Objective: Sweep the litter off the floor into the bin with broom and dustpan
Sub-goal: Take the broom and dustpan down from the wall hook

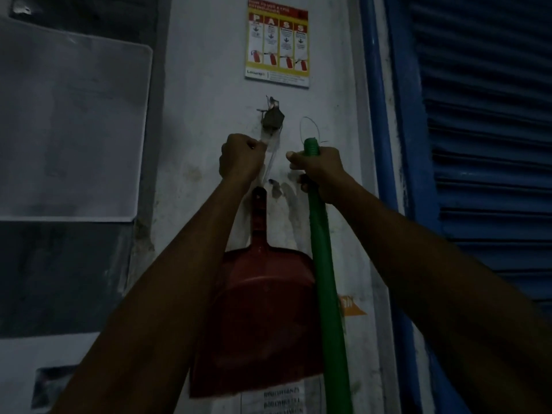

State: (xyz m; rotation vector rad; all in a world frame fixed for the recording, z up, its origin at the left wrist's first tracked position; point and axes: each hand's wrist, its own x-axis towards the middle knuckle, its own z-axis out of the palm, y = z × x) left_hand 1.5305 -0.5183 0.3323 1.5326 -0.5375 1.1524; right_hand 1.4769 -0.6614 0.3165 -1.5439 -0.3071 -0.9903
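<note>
There is one red plastic dustpan (pixel 257 318), one long green broom handle (pixel 324 273), two bare hands, one fire poster with red and yellow boxes (pixel 277 43), and one blue slatted shutter (pixel 490 144).

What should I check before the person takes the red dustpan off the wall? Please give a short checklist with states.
1. Right hand grips the green broom handle: ok.
2. Left hand pinches the hanging string above the dustpan: ok.
3. String free of the wall hook: cannot tell, too dark.
4. Dustpan free of the wall: not ok, it hangs there.
5. Floor litter and bin in view: not ok.
</note>
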